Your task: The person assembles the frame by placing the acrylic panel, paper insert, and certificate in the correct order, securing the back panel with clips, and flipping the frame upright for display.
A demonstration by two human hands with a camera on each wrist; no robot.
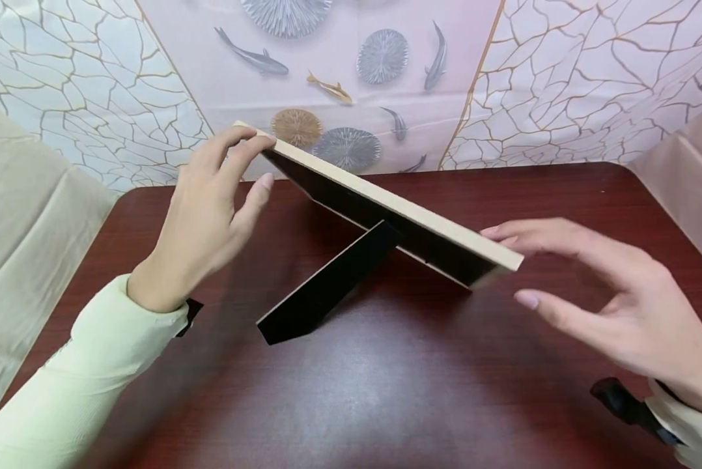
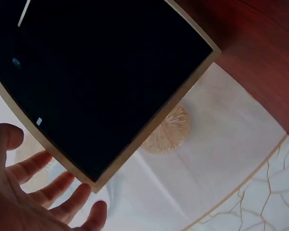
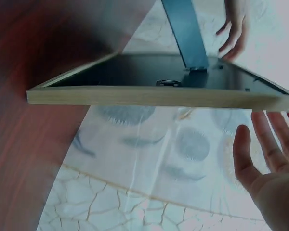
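A picture frame (image 1: pixel 380 195) with a pale wooden edge and black back stands tilted on the table, its back toward me. The black easel leg (image 1: pixel 327 283) is swung out from its back. My left hand (image 1: pixel 204 202) rests its fingertips on the frame's upper left edge, thumb apart from it. In the left wrist view, those fingers (image 2: pixel 65 185) reach the wooden rim near a corner of the black back (image 2: pixel 115 77). My right hand (image 1: pixel 626 293) is at the right end, fingertips partly hidden behind the corner and thumb held away. The right wrist view shows the leg's hinge (image 3: pixel 196 70).
The dark red wooden table (image 1: pixel 351 404) has rounded far corners. Behind it hangs a cloth backdrop (image 1: pixel 339 58) printed with fish, round shapes and gold crackle lines. Pale cloth (image 1: pixel 28 228) lines the left side, and more covers the right.
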